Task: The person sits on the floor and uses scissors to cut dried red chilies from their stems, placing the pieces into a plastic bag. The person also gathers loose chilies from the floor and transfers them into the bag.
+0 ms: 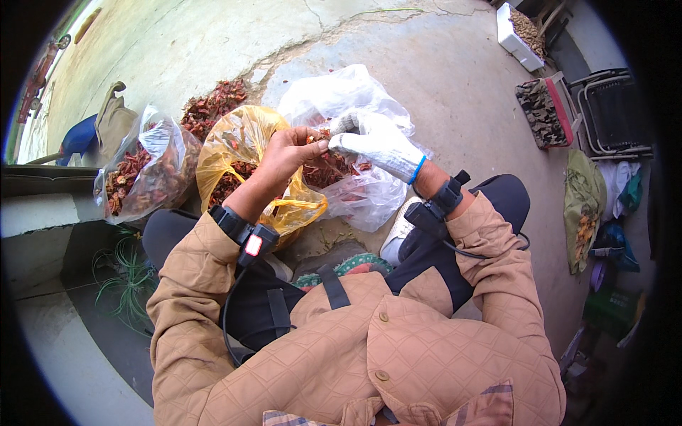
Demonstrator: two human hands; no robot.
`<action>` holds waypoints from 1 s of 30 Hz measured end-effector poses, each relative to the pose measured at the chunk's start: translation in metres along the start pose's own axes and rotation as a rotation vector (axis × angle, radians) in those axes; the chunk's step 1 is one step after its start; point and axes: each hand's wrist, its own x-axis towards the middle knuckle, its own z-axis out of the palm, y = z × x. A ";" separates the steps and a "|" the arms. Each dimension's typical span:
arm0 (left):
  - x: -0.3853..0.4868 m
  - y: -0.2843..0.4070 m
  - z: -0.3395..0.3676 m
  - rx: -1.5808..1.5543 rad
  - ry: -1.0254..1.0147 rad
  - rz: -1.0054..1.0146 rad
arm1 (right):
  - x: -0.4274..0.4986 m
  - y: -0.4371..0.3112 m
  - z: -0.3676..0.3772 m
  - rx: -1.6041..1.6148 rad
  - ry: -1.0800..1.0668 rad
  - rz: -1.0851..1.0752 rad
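Observation:
My bare left hand pinches a small dried red pepper between thumb and fingers. My right hand, in a white knit glove with a blue cuff, meets it at the fingertips and grips the same piece. Below the hands is an open clear plastic bag with dried red peppers at its mouth. A yellow plastic bag, holding more of them, stands open under my left forearm. My fingers partly hide the piece.
Left of the yellow bag sits a filled clear bag, with a loose pepper heap behind. A spiky green plant is at lower left. To the right are a white foam box, a camouflage bag, a folding chair and a green sack.

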 end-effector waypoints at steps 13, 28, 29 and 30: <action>0.002 0.011 -0.003 -0.248 0.060 -0.101 | 0.008 0.020 -0.006 0.585 0.062 0.107; 0.007 0.001 0.006 -0.269 0.195 -0.091 | 0.006 0.009 0.018 -0.388 0.290 -0.267; 0.007 0.002 0.006 -0.285 0.158 -0.080 | 0.006 0.011 0.018 -0.399 0.290 -0.276; 0.007 0.002 0.007 -0.278 0.165 -0.083 | 0.006 0.012 0.018 -0.410 0.289 -0.286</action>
